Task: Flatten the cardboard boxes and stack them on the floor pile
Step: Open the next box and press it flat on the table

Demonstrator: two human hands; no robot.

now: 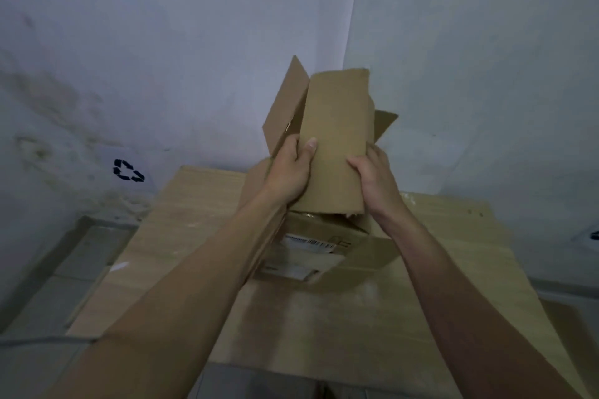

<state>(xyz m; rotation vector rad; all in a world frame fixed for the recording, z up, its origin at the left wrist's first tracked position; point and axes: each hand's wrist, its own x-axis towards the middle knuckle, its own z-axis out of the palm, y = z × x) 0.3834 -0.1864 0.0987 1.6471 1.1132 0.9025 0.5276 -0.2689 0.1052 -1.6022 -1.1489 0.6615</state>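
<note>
A brown cardboard box (334, 136) is held up in front of the wall corner, partly collapsed, with flaps sticking out at the upper left and right. My left hand (290, 168) grips its left edge, thumb on the front panel. My right hand (374, 176) grips the right edge lower down. Below them lies the floor pile of flattened cardboard (340, 317), a large pale sheet with a smaller flattened box with a white label (324, 253) on top.
White walls meet in a corner behind the box. A black recycling symbol (128, 171) is on the left wall near the floor. Grey floor tiles (81, 256) show to the left of the pile.
</note>
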